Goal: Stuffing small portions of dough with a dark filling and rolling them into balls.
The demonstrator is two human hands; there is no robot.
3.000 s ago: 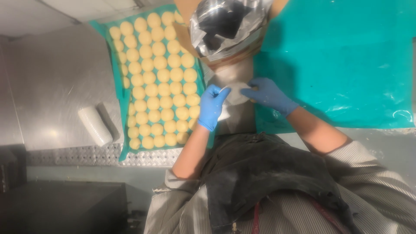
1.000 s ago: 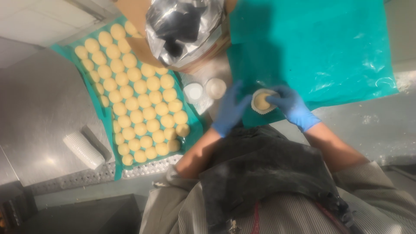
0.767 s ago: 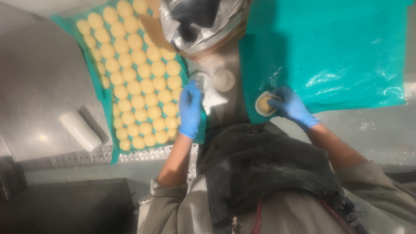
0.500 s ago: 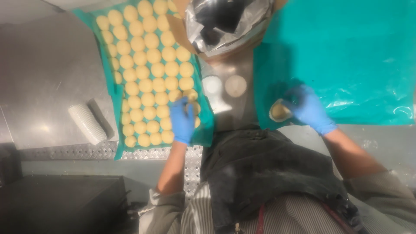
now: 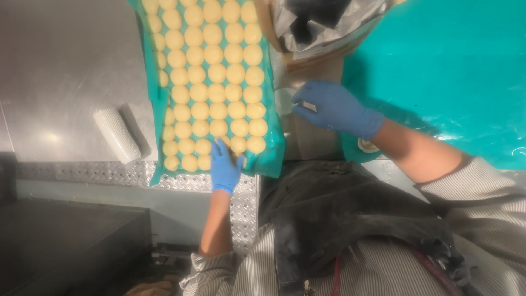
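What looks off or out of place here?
Nothing spilled or damaged. Pale round dough pieces sit in neat rows on the teal sheet. One stray piece lies apart, right of the blue-gloved right hand. The left hand touches the nearest row.

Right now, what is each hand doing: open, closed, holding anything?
Left hand: fingers down on the dough rounds at the near edge of the sheet; grip cannot be told.
Right hand: fingertips pinch a small pale piece.

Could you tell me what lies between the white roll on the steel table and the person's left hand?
In the head view, bare steel table, then the dough rounds on the teal sheet, lie between white roll and left hand.
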